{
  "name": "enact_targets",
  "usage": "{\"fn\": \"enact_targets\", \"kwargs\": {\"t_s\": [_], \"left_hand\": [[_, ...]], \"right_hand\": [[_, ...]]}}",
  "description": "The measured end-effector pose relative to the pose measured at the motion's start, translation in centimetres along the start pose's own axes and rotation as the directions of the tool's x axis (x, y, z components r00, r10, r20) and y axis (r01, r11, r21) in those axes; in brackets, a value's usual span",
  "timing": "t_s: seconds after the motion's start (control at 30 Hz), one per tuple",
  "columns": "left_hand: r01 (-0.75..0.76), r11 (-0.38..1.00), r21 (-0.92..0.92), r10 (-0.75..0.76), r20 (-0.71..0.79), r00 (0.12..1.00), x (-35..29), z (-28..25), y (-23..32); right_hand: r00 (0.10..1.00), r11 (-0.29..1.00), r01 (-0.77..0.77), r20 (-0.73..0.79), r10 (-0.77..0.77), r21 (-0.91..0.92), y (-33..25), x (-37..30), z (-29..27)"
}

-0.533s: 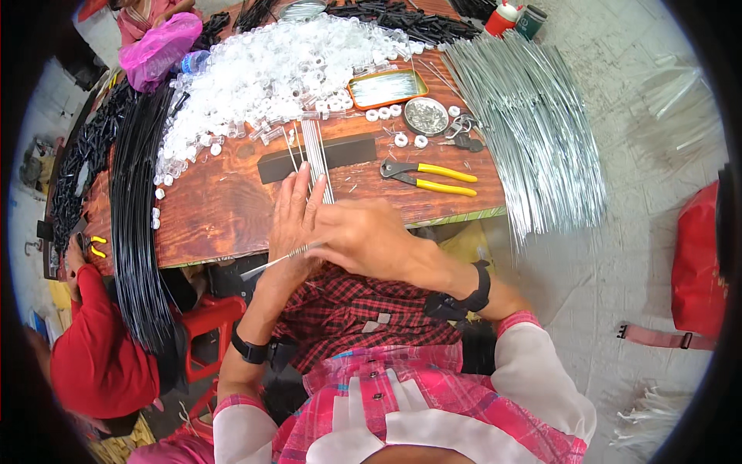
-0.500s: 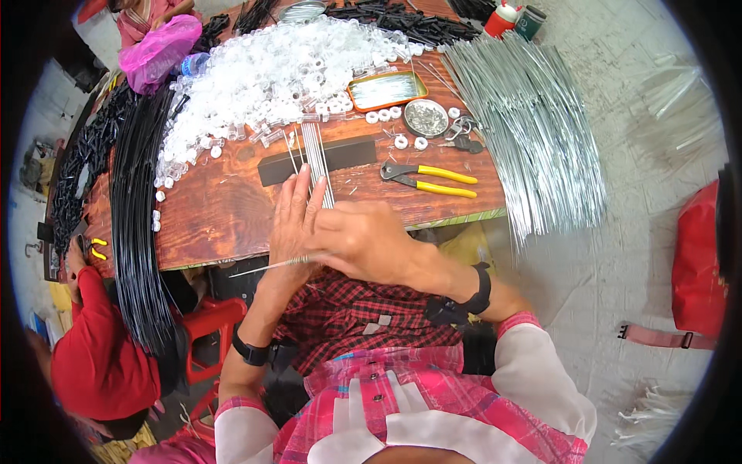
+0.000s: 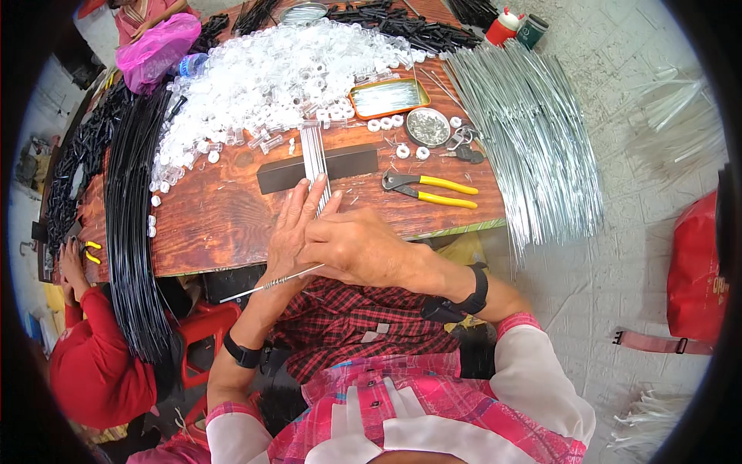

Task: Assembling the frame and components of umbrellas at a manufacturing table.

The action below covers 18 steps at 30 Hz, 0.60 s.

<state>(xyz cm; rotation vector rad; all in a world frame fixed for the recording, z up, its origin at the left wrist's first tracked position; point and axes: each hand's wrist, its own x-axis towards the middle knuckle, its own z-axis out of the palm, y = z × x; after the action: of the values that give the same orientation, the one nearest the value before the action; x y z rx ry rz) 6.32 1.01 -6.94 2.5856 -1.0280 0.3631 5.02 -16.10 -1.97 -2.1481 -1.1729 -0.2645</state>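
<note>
Several thin silvery rods [image 3: 312, 151] lie side by side across a dark rectangular block [image 3: 352, 161] on the wooden table [image 3: 209, 224]. My left hand [image 3: 287, 232] rests with fingers stretched out over the near ends of these rods, its fingertips just short of the block. Crossing over it, my right hand [image 3: 357, 246] is closed, thumb side toward the left hand. From under its fingers a thin metal rod with a coiled stretch [image 3: 280, 281] sticks out to the left over my left wrist. Where both hands meet, the rods' ends are hidden.
Clear tubes and white rings [image 3: 255, 85] form a large heap. Nearby lie yellow-handled pincers [image 3: 433, 189], an orange-rimmed tray [image 3: 390, 98], a round dish [image 3: 427, 126] and keys [image 3: 464, 147]. Silvery strands [image 3: 533, 147] hang off right, black strands [image 3: 135, 232] left. A red-sleeved person [image 3: 100, 356] works at left.
The loose rods left of the bundle no longer stand apart from it. The coiled rod at my right hand, blurred before, is now sharp and tilted a little more steeply.
</note>
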Motion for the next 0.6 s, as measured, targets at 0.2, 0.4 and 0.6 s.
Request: {"fn": "enact_targets", "kwargs": {"t_s": [0.2, 0.4, 0.6], "left_hand": [[0.019, 0.999, 0.045, -0.019, 0.012, 1.000, -0.2, 0.7, -0.1], [0.081, 0.997, -0.018, -0.079, 0.073, 0.994, 0.0, -0.2, 0.6], [0.058, 0.998, -0.027, -0.056, 0.060, 0.997, 0.0, 0.5, 0.4]], "right_hand": [[0.987, 0.990, -0.058, 0.155, 0.038, 0.131, 0.9, 0.5, -2.4], [0.972, 0.957, -0.233, 0.001, 0.237, -0.174, 12.3, 3.3, -7.4], [0.893, 0.761, -0.382, 0.001, 0.449, -0.525, 19.5, 3.8, -8.4]]}}
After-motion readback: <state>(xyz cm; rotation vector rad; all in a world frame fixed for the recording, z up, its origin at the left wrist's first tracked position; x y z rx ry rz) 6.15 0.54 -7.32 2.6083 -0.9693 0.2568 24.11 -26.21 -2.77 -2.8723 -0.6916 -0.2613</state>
